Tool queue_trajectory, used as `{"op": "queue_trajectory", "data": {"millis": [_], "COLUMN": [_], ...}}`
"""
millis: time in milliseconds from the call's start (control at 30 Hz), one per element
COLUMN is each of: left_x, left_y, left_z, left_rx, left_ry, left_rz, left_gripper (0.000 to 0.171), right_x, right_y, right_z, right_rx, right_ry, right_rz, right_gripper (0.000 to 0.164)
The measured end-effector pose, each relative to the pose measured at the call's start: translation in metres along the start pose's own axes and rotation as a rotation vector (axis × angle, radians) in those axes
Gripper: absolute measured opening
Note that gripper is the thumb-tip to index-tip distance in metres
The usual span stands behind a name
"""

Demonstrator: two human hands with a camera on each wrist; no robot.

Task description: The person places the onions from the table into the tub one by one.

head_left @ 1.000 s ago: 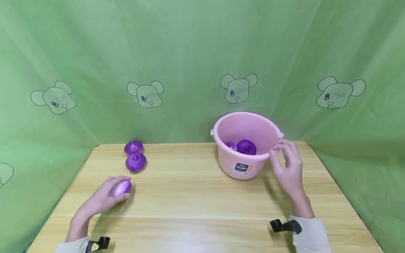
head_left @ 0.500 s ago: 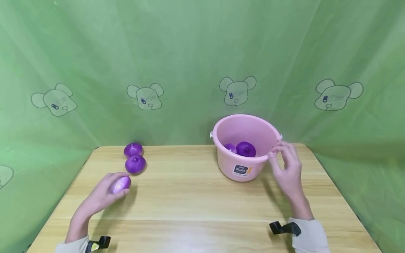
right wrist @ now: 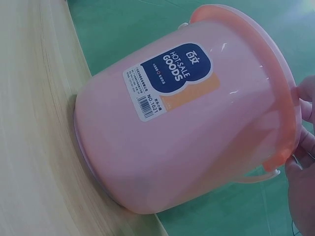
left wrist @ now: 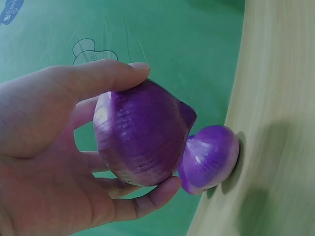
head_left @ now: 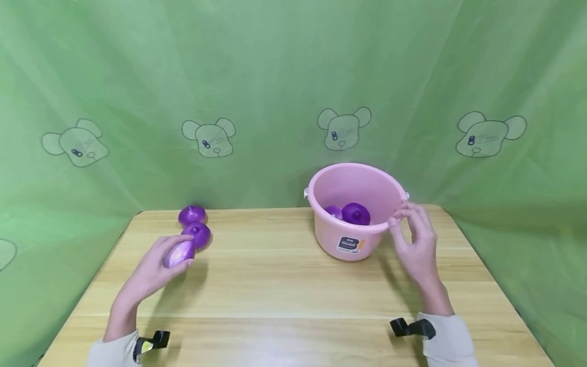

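Observation:
My left hand (head_left: 151, 270) grips a glossy purple onion (head_left: 181, 254), thumb on one side and fingers on the other. In the left wrist view this onion (left wrist: 145, 132) has its pointed tip facing away from the palm, and it is raised off the table. Just beyond it, two more purple onions, a nearer one (head_left: 201, 233) and a farther one (head_left: 192, 215), lie close together. My right hand (head_left: 417, 247) pinches the rim of a pink bucket (head_left: 325, 234) at its right side. Inside the bucket are a dark purple onion (head_left: 356, 214) and a paler one (head_left: 334, 211), partly hidden by the rim.
The bucket stands upright at the back right of the wooden table (head_left: 275, 285), a printed label (right wrist: 170, 81) on its front. A white handle (right wrist: 258, 178) hangs from it. Green cloth (head_left: 275, 66) with bear-head drawings encloses the table's back and sides.
My left hand has lifted the onion and moved it a little forward and right, so it now overlaps the nearer table onion in the head view. The right hand stays at the bucket rim.

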State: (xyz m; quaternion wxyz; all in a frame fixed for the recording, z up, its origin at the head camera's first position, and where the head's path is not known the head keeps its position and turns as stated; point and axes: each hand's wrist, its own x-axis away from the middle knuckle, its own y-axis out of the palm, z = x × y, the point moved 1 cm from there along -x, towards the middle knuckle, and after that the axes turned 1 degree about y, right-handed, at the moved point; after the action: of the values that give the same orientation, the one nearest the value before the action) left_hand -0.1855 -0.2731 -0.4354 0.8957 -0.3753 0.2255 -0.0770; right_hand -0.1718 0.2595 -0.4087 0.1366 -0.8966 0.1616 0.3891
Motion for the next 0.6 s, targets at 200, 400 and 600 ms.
{"op": "queue_trajectory", "data": {"millis": [200,400,600], "left_x": [-0.007,-0.017,-0.027], "left_y": [0.002,0.004,0.004], "left_z": [0.004,0.010,0.018], "left_rx": [0.006,0.029,0.060], "left_ry": [0.007,-0.004,-0.037], "left_rz": [0.029,0.061,0.082], "left_gripper": [0.054,0.055,0.056], "right_x": [0.000,0.000,-0.001], "right_y": [-0.001,-0.001,0.000], "right_z": [0.000,0.000,0.001], "right_rx": [0.004,-0.008,0.007], "right_ry": [0.001,0.003,0.008], "right_rz": [-0.001,0.000,-0.007], "right_gripper": [0.010,0.010,0.009]}}
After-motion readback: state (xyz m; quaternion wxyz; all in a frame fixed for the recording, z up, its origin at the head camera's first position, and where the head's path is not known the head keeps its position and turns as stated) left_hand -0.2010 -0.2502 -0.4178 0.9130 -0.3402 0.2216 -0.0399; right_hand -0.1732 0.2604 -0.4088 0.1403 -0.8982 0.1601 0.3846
